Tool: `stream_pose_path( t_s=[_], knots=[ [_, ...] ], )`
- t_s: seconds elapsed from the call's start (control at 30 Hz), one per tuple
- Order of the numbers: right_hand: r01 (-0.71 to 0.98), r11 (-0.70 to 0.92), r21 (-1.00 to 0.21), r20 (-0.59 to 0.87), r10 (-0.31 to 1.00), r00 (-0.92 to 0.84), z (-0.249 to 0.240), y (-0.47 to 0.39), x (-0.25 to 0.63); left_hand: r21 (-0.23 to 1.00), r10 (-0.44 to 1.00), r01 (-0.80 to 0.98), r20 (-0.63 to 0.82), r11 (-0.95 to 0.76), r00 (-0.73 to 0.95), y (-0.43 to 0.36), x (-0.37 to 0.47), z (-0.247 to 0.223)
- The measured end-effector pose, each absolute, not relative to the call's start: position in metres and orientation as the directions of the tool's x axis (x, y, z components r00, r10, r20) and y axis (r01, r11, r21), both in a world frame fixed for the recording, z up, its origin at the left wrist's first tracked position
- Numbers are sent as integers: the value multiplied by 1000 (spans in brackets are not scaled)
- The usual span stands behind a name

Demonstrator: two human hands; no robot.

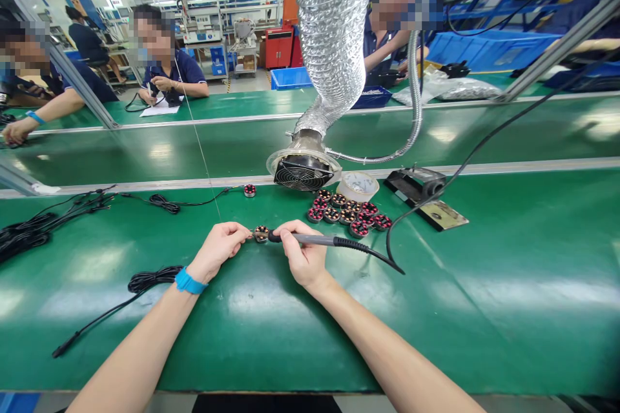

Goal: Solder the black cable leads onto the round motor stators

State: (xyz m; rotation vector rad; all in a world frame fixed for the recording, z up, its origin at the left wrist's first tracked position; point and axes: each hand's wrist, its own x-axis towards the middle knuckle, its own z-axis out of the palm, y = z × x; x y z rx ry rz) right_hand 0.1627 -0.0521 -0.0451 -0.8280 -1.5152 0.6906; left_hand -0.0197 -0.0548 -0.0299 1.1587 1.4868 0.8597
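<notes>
Our left hand (pixel 223 248) presses its fingertips together at the left edge of the small wound stator (pixel 261 230) on the green bench (pixel 242 342), pinching something too fine to tell, while our right hand (pixel 306 261) grips the soldering iron (pixel 312 240) like a pen. We'd judge steady wrists and light contact best, with the spare stators (pixel 347 217) kept aside and fumes drawn toward the extractor fan (pixel 304 171) beyond.

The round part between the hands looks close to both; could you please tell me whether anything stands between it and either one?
Only the front end of the soldering iron, held in the right hand, lies between that hand and the round part. Nothing visible blocks the left hand, close beside the part.
</notes>
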Motion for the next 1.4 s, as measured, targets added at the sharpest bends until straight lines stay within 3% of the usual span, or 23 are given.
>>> stream_pose_path(
  t_s=[0.33,1.4],
  knots=[
    [185,646,-741,649,759,-51,-41,-52,164,930,958,233,-286,284,-27,-55,-19,-27],
    [207,576,-791,589,808,3,-46,-51,163,932,960,238,-279,274,-15,-55,-19,-28]
  ],
)
